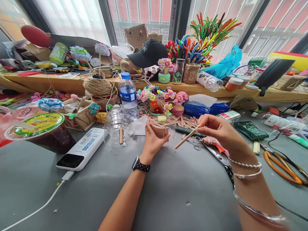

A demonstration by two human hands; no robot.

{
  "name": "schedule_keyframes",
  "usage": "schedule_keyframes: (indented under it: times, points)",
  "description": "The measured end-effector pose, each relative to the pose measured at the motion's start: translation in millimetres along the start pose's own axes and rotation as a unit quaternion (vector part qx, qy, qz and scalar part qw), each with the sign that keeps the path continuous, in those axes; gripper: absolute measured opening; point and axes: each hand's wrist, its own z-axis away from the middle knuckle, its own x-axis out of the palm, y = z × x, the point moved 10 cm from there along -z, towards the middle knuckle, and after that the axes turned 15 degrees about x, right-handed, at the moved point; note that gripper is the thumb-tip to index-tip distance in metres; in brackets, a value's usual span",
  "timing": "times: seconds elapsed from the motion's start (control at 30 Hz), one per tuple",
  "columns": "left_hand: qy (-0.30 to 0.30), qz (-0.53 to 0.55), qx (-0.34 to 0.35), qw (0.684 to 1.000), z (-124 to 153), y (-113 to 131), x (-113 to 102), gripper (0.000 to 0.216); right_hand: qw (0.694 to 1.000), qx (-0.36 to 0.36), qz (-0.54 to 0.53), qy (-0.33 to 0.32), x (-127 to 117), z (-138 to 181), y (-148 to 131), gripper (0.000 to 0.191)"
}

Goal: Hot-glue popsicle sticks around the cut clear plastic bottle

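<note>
My left hand, a dark watch at its wrist, is closed around a small brown container with an uneven upper edge. Clear plastic shows at the container's right side; what it is made of I cannot fully make out. To the right, my right hand pinches one end of a wooden craft stick. The stick slants down to the left, its free end apart from the container. A clear cut plastic bottle lies left of my left hand, with another craft stick at it.
Loose craft sticks lie behind my hands. Small scissors and orange-handled shears are on the right. At left stand a drink cup and a white power bank with a cable. A water bottle stands behind.
</note>
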Motion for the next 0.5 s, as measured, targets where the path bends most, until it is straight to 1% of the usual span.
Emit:
schedule_keyframes:
  times: [0.07, 0.13, 0.23, 0.3, 0.4, 0.5]
  points:
    - [-0.005, 0.02, -0.02, 1.0, 0.6, -2.7, 0.0, 0.092, 1.0, 0.014, -0.02, 0.006, -2.8, -0.3, 4.2, 0.025]
    - [-0.016, 0.062, -0.03, 0.997, 0.5, -2.2, 1.8, 0.087, 0.999, 0.015, -0.047, 0.016, -6.7, -1.1, 6.2, 0.023]
    - [-0.042, 0.137, -0.048, 0.989, 0.4, 1.5, 6.5, 0.076, 0.994, -0.019, -0.103, 0.019, -10.8, -4.2, 3.9, 0.021]
    - [-0.069, 0.169, -0.062, 0.981, 0.8, 6.0, 10.1, 0.068, 0.987, -0.04, -0.155, 0.002, -8.6, -8.8, 3.6, 0.022]
    - [-0.101, 0.163, -0.044, 0.98, -1.1, 18.7, 9.1, 0.055, 0.973, -0.043, -0.225, -0.023, 0.8, -18.4, 8.7, 0.023]
    - [-0.133, 0.139, -0.035, 0.981, -1.3, 27.4, 7.9, 0.048, 0.962, -0.024, -0.267, -0.046, 14.7, -26.7, 15.8, 0.023]
